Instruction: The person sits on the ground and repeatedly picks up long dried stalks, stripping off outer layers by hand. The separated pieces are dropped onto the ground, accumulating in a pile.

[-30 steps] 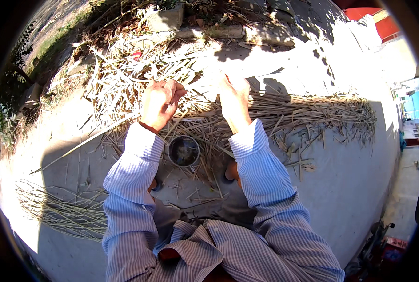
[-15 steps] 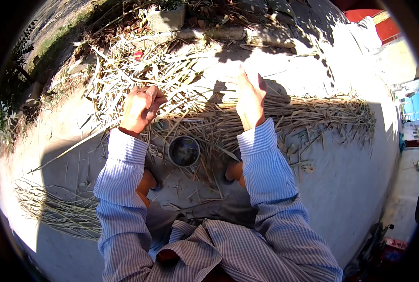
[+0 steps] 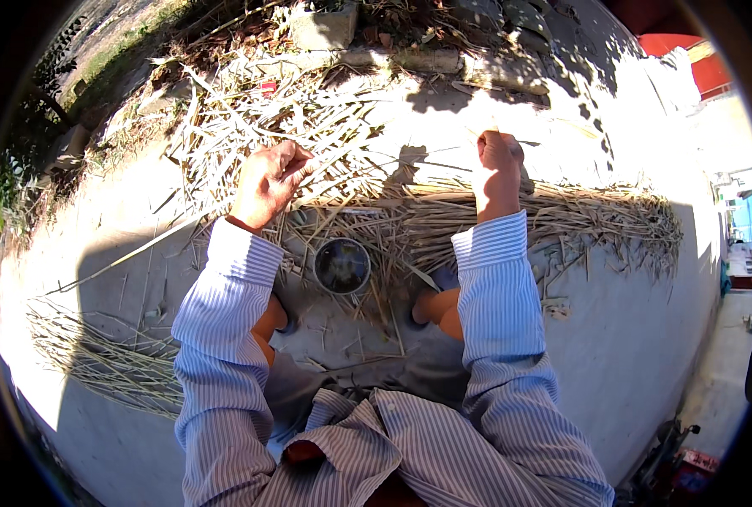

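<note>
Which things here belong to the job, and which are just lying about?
Likely the job's:
long tan bundle of dry stalks, under the right hand
pale, flat loose straw, near the left hand
round, dark-looking container, between and below the hands

Seemingly just lying about:
small red scrap, among the straw
pale grey block, beyond the straw

We saw dry straw stalks (image 3: 566, 208) that looked rough and matt, shirt sleeves (image 3: 501, 291) that were soft woven cloth, a pot (image 3: 342, 292) with a metal-looking rim, smooth matt concrete paving (image 3: 621, 313), a rough stone-like block (image 3: 323, 32).
</note>
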The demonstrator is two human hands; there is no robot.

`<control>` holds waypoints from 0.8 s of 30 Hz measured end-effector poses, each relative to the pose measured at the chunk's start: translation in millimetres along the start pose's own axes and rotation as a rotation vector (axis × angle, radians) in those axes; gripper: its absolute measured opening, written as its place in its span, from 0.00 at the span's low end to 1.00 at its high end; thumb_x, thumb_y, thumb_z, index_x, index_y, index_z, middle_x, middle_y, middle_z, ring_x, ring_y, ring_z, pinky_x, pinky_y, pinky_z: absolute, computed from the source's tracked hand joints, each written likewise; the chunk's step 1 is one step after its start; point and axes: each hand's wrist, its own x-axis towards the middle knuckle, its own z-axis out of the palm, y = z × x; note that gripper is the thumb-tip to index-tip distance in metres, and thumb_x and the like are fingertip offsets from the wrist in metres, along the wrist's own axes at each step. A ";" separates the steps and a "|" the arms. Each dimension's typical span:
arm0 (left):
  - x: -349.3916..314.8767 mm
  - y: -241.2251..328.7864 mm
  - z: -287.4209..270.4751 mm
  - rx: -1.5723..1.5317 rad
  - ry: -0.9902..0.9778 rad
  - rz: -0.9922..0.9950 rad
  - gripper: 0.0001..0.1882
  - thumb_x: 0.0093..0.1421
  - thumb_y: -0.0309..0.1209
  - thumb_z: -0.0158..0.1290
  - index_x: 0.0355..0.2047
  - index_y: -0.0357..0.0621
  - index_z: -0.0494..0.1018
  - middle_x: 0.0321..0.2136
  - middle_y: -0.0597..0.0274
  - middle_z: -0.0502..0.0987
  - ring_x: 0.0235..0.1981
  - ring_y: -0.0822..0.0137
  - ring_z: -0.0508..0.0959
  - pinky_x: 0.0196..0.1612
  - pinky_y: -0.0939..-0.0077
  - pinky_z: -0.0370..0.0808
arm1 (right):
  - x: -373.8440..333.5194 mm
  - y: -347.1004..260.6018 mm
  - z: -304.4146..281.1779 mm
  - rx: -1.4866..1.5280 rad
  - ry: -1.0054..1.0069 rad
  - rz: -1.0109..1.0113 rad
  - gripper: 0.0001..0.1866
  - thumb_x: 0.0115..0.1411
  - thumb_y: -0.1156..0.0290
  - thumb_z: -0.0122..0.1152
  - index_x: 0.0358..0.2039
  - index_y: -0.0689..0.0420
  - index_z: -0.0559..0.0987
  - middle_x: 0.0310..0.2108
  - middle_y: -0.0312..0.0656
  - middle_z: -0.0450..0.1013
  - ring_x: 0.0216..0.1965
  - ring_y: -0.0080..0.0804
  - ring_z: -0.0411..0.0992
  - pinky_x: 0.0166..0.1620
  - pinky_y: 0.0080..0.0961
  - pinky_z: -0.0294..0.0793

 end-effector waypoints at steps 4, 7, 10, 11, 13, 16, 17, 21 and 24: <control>-12.3 -23.3 -26.1 -0.046 -0.029 -0.111 0.12 0.54 0.33 0.62 0.27 0.35 0.75 0.24 0.55 0.80 0.26 0.65 0.81 0.32 0.75 0.76 | 43.5 8.4 -25.1 -0.046 -0.015 0.111 0.13 0.59 0.68 0.61 0.36 0.68 0.76 0.30 0.42 0.76 0.29 0.30 0.74 0.36 0.22 0.76; -17.0 -18.2 -37.2 -0.057 0.010 -0.148 0.12 0.55 0.34 0.62 0.27 0.35 0.75 0.24 0.57 0.80 0.26 0.67 0.81 0.31 0.76 0.76 | 0.0 3.5 20.6 -0.536 -0.392 -0.121 0.09 0.58 0.73 0.60 0.37 0.64 0.78 0.31 0.37 0.76 0.31 0.25 0.73 0.36 0.21 0.74; -9.3 -17.8 -36.8 -0.059 0.017 -0.180 0.12 0.56 0.34 0.61 0.29 0.36 0.75 0.23 0.58 0.80 0.25 0.69 0.80 0.30 0.78 0.75 | -14.1 52.2 51.0 -0.381 -0.719 -0.110 0.09 0.57 0.74 0.61 0.38 0.63 0.78 0.33 0.37 0.76 0.32 0.24 0.71 0.35 0.20 0.71; -10.5 -19.5 -39.5 -0.065 0.021 -0.208 0.12 0.56 0.34 0.61 0.30 0.37 0.75 0.23 0.59 0.79 0.25 0.70 0.79 0.30 0.79 0.74 | -29.4 46.2 64.9 -0.294 -0.783 -0.136 0.11 0.57 0.71 0.62 0.38 0.63 0.78 0.33 0.38 0.76 0.31 0.24 0.71 0.35 0.19 0.70; -7.7 -16.2 -39.4 -0.092 0.005 -0.211 0.12 0.57 0.35 0.60 0.31 0.36 0.75 0.24 0.58 0.79 0.26 0.71 0.79 0.31 0.79 0.74 | -55.5 35.0 81.7 -0.057 -0.800 -0.062 0.15 0.59 0.65 0.63 0.40 0.63 0.77 0.32 0.39 0.76 0.29 0.23 0.70 0.34 0.18 0.69; -5.8 -23.4 -39.3 -0.053 -0.010 -0.172 0.13 0.57 0.35 0.61 0.31 0.37 0.75 0.25 0.57 0.79 0.26 0.70 0.79 0.32 0.78 0.74 | -71.8 35.1 91.8 0.059 -0.598 0.058 0.14 0.60 0.66 0.61 0.39 0.65 0.75 0.30 0.40 0.75 0.28 0.20 0.69 0.33 0.15 0.66; -3.7 -25.6 -35.4 -0.017 -0.003 -0.106 0.13 0.56 0.35 0.61 0.31 0.37 0.75 0.25 0.56 0.79 0.26 0.68 0.79 0.32 0.77 0.74 | -69.2 40.3 90.9 0.037 -0.599 0.021 0.14 0.62 0.67 0.59 0.39 0.66 0.75 0.31 0.41 0.76 0.27 0.19 0.68 0.32 0.15 0.67; -1.2 -17.8 -24.1 0.064 0.026 -0.101 0.11 0.52 0.32 0.63 0.30 0.37 0.75 0.25 0.53 0.80 0.27 0.61 0.81 0.31 0.74 0.76 | -69.9 53.5 91.9 0.203 -0.443 0.000 0.12 0.62 0.68 0.59 0.38 0.64 0.75 0.29 0.41 0.75 0.25 0.22 0.71 0.29 0.17 0.69; 0.4 -16.3 -19.1 0.046 0.099 -0.006 0.09 0.49 0.27 0.63 0.26 0.37 0.75 0.24 0.52 0.79 0.27 0.60 0.82 0.31 0.73 0.76 | -71.9 49.7 93.6 0.181 -0.367 -0.019 0.14 0.62 0.66 0.60 0.40 0.65 0.74 0.29 0.41 0.74 0.25 0.24 0.72 0.29 0.17 0.69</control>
